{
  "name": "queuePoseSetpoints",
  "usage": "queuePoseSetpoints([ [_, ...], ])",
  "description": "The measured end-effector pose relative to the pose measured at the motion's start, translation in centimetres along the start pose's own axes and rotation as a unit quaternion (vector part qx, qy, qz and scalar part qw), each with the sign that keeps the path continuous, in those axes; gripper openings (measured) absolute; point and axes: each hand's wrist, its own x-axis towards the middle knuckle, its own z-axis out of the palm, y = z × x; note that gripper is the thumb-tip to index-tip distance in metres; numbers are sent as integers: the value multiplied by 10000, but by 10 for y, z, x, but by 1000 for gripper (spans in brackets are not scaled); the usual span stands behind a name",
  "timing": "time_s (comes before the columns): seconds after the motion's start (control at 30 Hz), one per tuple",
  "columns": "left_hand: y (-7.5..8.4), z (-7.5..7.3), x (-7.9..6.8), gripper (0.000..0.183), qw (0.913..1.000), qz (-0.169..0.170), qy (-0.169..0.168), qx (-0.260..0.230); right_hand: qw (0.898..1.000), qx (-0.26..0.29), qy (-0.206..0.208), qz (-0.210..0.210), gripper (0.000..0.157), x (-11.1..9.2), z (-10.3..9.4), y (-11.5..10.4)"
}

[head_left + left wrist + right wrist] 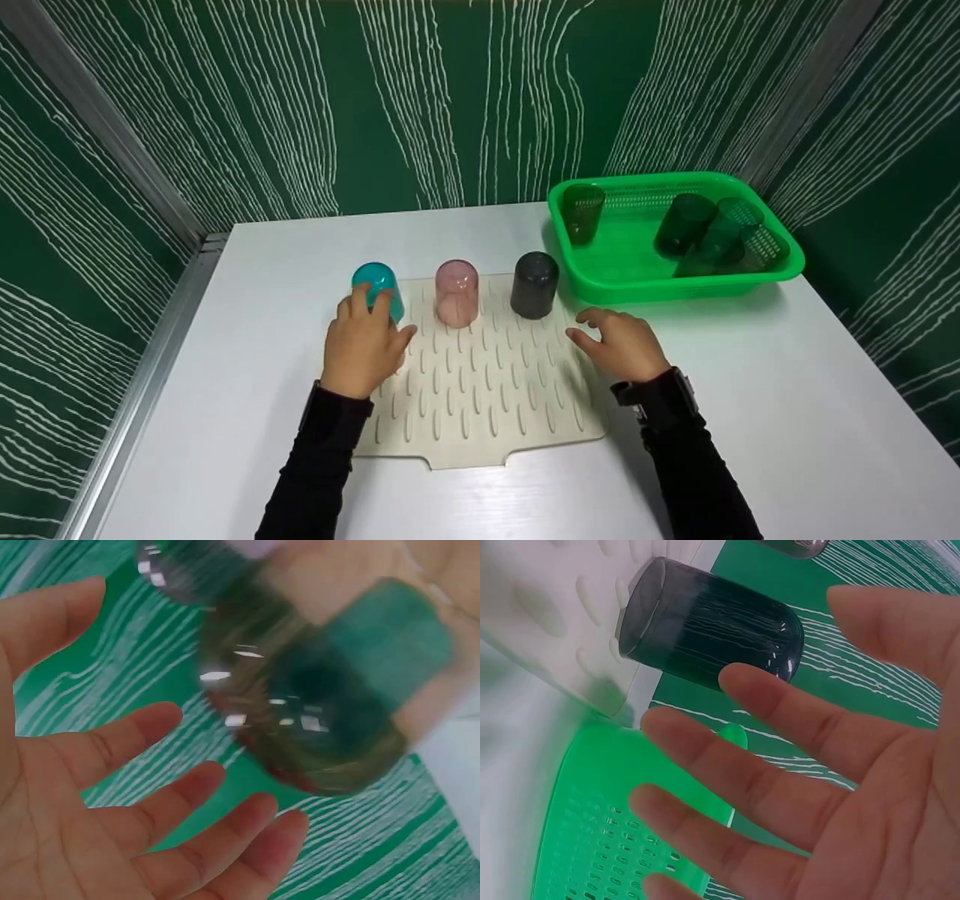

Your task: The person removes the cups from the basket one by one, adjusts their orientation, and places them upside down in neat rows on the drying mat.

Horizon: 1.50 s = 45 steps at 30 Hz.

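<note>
Three see-through tumblers stand upside down in a row across the far part of a cream ridged drying mat [465, 442]: a blue tumbler [375, 276] at left, a pink tumbler [457, 292] in the middle and a dark grey tumbler [535, 285] at right. My left hand [361, 341] is over the near side of the blue one; in the left wrist view its fingers [150, 727] are spread and loosely extended. Just right of the mat hovers my right hand [621, 345], empty. Its fingers [780, 697] are extended close to the dark tumbler [712, 622].
A green plastic basket [682, 289] stands at the back right of the white table [247, 315]. Inside lie a dark tumbler [583, 214] at its left end and several more at its right. Green walls [517, 105] with white wavy lines enclose the back and sides.
</note>
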Motion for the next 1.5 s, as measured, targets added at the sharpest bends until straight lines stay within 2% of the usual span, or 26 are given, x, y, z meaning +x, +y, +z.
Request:
queuePoseSetpoints([
  [0.1, 16, -3, -3, 62, 9999, 92, 71, -43, 10000, 30, -22, -12, 37, 1, 0, 0],
  [0.23, 34, 0, -8, 63, 9994, 321, 102, 101, 9999, 108, -123, 42, 39, 1, 1, 0],
  [0.37, 47, 7, -13, 63, 9986, 516, 29, 137, 9997, 206, -156, 37, 40, 1, 2, 0],
  [0.47, 53, 11, -15, 62, 9978, 668, -24, -12, 9996, 271, -111, -5, 40, 1, 1, -1],
  [0.6, 55, 16, -17, 59, 9970, 776, -40, -66, 9995, 301, -66, -37, 40, 0, 0, -2],
  [0.8, 53, 24, -21, 56, 9971, 756, -100, -79, 9996, 280, -29, -82, 39, 2, 0, -1],
  [1.0, 54, 26, -22, 55, 9967, 733, -320, -170, 9988, 412, 96, -252, 37, 4, 0, -3],
  [1.2, 53, 25, -26, 57, 9966, 586, -565, -152, 9982, 546, 141, -213, 39, 4, -2, -2],
  [1.4, 52, 24, -29, 62, 9952, 469, -790, -329, 9970, 516, 118, -563, 45, 14, -24, 7],
  [1.5, 52, 24, -28, 62, 9948, 440, -843, -374, 9978, 446, 49, -488, 54, 24, -44, 17],
])
